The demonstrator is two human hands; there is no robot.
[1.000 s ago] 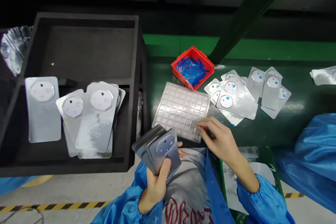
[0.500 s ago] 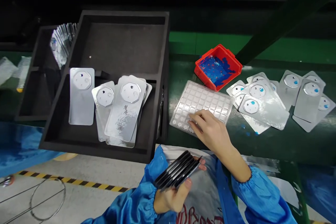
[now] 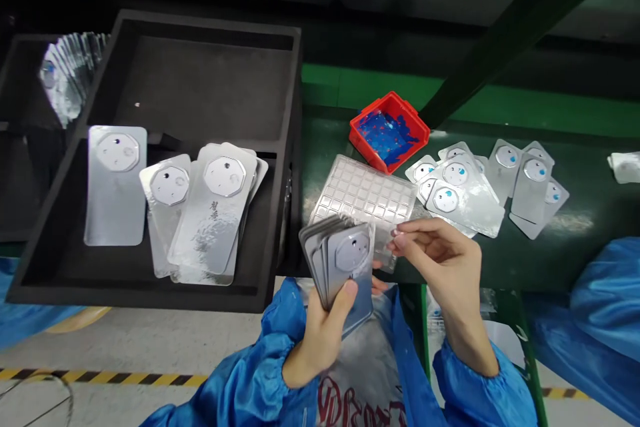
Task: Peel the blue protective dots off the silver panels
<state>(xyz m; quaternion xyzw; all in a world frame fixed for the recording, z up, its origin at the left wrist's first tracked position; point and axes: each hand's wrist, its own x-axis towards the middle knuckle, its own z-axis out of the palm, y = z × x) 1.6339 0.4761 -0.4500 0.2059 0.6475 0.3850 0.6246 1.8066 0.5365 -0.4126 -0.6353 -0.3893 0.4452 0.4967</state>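
My left hand (image 3: 325,333) grips a fanned stack of silver phone back panels (image 3: 340,267), thumb across the front one. The front panel's face shows, with a white octagonal camera area near its top. To the right, my right hand (image 3: 440,253) has thumb and index finger pinched together, level with the stack's upper part. Something tiny and pale may be at the fingertips; I cannot make it out. Behind both hands lies a clear plastic tray (image 3: 363,187) with rows of small square pockets, its near part covered by the stack.
A red bin (image 3: 390,130) with blue bits stands behind the tray. Several panels with blue dots (image 3: 473,197) lie to its right. On the left, a black tray (image 3: 200,80) holds more panels (image 3: 117,207). A dark slanted post (image 3: 500,40) rises behind the bin. Blue sleeves show at both sides.
My right hand has lifted off the clear tray and moved right, fingers pinched. My left hand has turned the panel stack upright, face showing, and raised it. The whole view has shifted slightly.
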